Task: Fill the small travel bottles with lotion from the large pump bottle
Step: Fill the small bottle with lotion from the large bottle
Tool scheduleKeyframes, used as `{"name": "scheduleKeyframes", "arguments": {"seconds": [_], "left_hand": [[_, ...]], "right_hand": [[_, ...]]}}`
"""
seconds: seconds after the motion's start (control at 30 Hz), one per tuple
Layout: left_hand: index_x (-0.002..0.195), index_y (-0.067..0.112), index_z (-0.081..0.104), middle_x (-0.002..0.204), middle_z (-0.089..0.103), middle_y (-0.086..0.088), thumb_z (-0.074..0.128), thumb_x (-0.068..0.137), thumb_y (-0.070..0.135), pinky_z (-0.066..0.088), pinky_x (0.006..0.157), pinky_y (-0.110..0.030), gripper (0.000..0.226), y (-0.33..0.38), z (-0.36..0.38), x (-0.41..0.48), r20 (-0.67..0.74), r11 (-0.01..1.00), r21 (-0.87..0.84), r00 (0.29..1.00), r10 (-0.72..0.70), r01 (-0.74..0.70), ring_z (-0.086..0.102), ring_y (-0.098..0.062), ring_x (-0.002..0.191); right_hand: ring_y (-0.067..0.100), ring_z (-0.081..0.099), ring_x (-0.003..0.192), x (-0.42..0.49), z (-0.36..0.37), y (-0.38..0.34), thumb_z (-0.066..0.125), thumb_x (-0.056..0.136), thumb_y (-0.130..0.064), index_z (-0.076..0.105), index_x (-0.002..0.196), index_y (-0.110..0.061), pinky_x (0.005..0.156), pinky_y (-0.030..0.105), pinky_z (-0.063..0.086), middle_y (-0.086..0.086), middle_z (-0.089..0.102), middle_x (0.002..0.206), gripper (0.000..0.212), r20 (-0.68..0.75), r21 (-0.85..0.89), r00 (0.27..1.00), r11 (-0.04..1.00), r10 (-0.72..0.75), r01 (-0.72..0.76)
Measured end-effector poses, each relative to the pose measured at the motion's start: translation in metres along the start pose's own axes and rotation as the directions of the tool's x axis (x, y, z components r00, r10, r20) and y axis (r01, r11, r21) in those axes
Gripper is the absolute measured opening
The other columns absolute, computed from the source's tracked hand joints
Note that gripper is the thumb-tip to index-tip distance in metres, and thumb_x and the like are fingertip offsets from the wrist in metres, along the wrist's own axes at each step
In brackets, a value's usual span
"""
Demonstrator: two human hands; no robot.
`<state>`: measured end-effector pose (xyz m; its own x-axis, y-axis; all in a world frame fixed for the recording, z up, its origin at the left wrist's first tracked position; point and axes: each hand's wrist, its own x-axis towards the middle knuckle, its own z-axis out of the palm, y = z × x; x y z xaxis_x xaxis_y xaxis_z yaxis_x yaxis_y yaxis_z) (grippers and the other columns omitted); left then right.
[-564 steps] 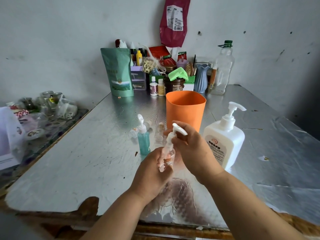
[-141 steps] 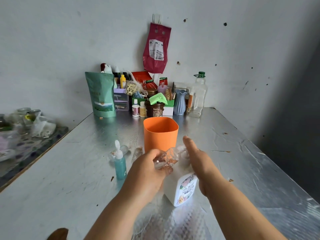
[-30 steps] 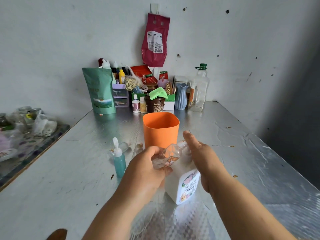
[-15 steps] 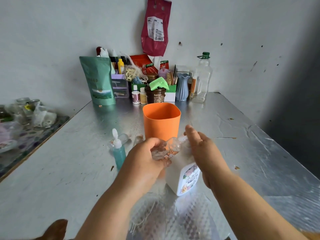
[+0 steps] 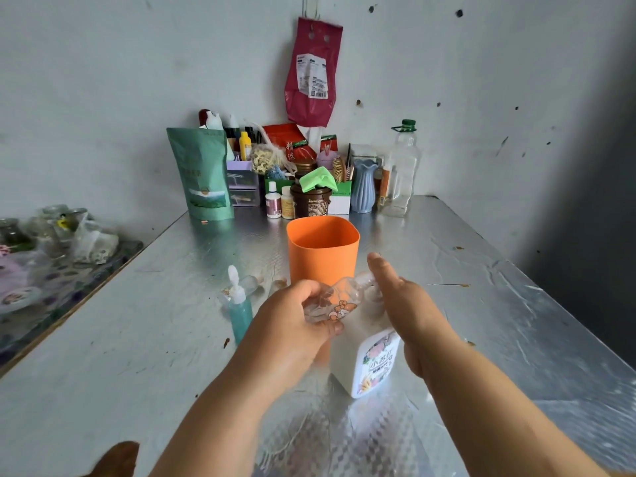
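The left hand (image 5: 292,327) curls its fingers and thumb round a clear bottle (image 5: 335,301), holding it tilted with its neck up against the top of the white pump bottle (image 5: 364,356), which stands on the table (image 5: 137,339) just in front of the orange cup (image 5: 323,249). The right hand (image 5: 401,301) lies flat with straight fingers on the pump bottle's top, hiding the pump head. A teal bottle (image 5: 240,313) stands upright just left of the left hand, apart from it.
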<state>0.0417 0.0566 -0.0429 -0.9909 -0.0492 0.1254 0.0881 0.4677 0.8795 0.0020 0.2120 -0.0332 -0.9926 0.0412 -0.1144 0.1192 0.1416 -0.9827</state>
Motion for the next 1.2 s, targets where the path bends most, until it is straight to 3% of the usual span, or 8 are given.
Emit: {"name": "scheduleKeyframes", "arguments": {"seconds": [0.13, 0.3, 0.47, 0.7, 0.8, 0.9, 1.13, 1.2], "left_hand": [[0.106, 0.031, 0.066, 0.102, 0.071, 0.016, 0.08, 0.077, 0.014, 0.053, 0.091, -0.036, 0.037, -0.001, 0.001, 0.001, -0.001, 1.0, 0.009, 1.0, 0.011, -0.011, 0.066, -0.003, 0.097], [0.102, 0.034, 0.066, 0.099, 0.071, 0.019, 0.08, 0.076, 0.017, 0.053, 0.089, -0.034, 0.034, -0.006, 0.002, 0.0, 0.003, 1.0, 0.01, 1.0, 0.016, -0.016, 0.066, 0.0, 0.094], [0.099, 0.034, 0.066, 0.096, 0.072, 0.02, 0.08, 0.076, 0.016, 0.054, 0.088, -0.037, 0.032, -0.009, 0.003, 0.0, -0.005, 1.0, 0.018, 1.0, 0.01, -0.01, 0.067, 0.0, 0.093], [0.1, 0.031, 0.066, 0.097, 0.072, 0.016, 0.08, 0.077, 0.013, 0.053, 0.09, -0.035, 0.032, -0.001, 0.0, -0.001, -0.007, 1.0, -0.006, 1.0, 0.016, -0.016, 0.067, -0.003, 0.094], [0.101, 0.03, 0.066, 0.099, 0.072, 0.015, 0.08, 0.076, 0.014, 0.052, 0.091, -0.035, 0.033, 0.0, 0.0, -0.002, -0.002, 1.0, -0.005, 1.0, 0.018, -0.018, 0.067, -0.004, 0.095], [0.102, 0.03, 0.066, 0.099, 0.072, 0.016, 0.08, 0.076, 0.015, 0.052, 0.092, -0.036, 0.033, -0.002, 0.0, -0.001, -0.008, 1.0, -0.001, 1.0, 0.018, -0.018, 0.067, -0.004, 0.096], [0.1, 0.033, 0.066, 0.097, 0.072, 0.018, 0.08, 0.076, 0.017, 0.052, 0.091, -0.037, 0.032, -0.005, 0.001, 0.001, -0.009, 0.999, 0.009, 0.999, 0.031, -0.031, 0.066, -0.002, 0.095], [0.1, 0.034, 0.066, 0.098, 0.072, 0.019, 0.08, 0.076, 0.018, 0.052, 0.091, -0.038, 0.033, -0.006, 0.001, 0.001, -0.011, 0.999, 0.01, 0.999, 0.034, -0.034, 0.066, -0.002, 0.095]], "right_hand": [[0.026, 0.063, 0.084, 0.003, 0.0, 0.003, 0.045, 0.09, -0.063, 0.067, 0.093, -0.009, 0.073, 0.032, 0.044, 0.012, 0.068, 0.092, 0.058, -0.026, -0.015, 0.999, 1.0, -0.028, 0.028], [0.023, 0.06, 0.08, 0.002, -0.001, 0.005, 0.048, 0.09, -0.059, 0.066, 0.094, -0.008, 0.066, 0.029, 0.042, 0.009, 0.067, 0.087, 0.054, -0.046, -0.028, 0.998, 0.999, -0.043, 0.042], [0.028, 0.066, 0.095, 0.0, 0.002, 0.007, 0.046, 0.091, -0.06, 0.066, 0.101, -0.015, 0.074, 0.031, 0.046, 0.013, 0.071, 0.099, 0.049, -0.018, -0.019, 1.0, 1.0, -0.013, 0.013], [0.017, 0.058, 0.071, -0.005, -0.001, -0.009, 0.042, 0.096, -0.052, 0.068, 0.094, -0.008, 0.058, 0.025, 0.039, 0.008, 0.066, 0.087, 0.051, 0.008, -0.042, 1.0, 0.999, 0.005, -0.004], [0.015, 0.056, 0.071, -0.006, 0.001, -0.008, 0.043, 0.095, -0.054, 0.064, 0.087, -0.011, 0.058, 0.025, 0.037, 0.006, 0.062, 0.083, 0.049, -0.024, -0.031, 1.0, 0.999, 0.009, -0.009], [0.019, 0.06, 0.079, -0.004, 0.001, -0.006, 0.043, 0.093, -0.058, 0.065, 0.094, -0.01, 0.06, 0.026, 0.038, 0.01, 0.066, 0.09, 0.052, -0.021, -0.021, 1.0, 1.0, 0.015, -0.015], [0.008, 0.051, 0.074, 0.001, -0.002, -0.002, 0.044, 0.091, -0.061, 0.06, 0.087, -0.017, 0.061, 0.027, 0.035, 0.001, 0.059, 0.086, 0.047, -0.033, -0.038, 0.999, 0.999, 0.013, -0.014], [0.013, 0.056, 0.08, 0.003, -0.001, 0.001, 0.044, 0.091, -0.062, 0.061, 0.092, -0.015, 0.062, 0.026, 0.036, 0.003, 0.063, 0.09, 0.05, -0.041, -0.047, 0.999, 0.999, 0.008, -0.01]]}}
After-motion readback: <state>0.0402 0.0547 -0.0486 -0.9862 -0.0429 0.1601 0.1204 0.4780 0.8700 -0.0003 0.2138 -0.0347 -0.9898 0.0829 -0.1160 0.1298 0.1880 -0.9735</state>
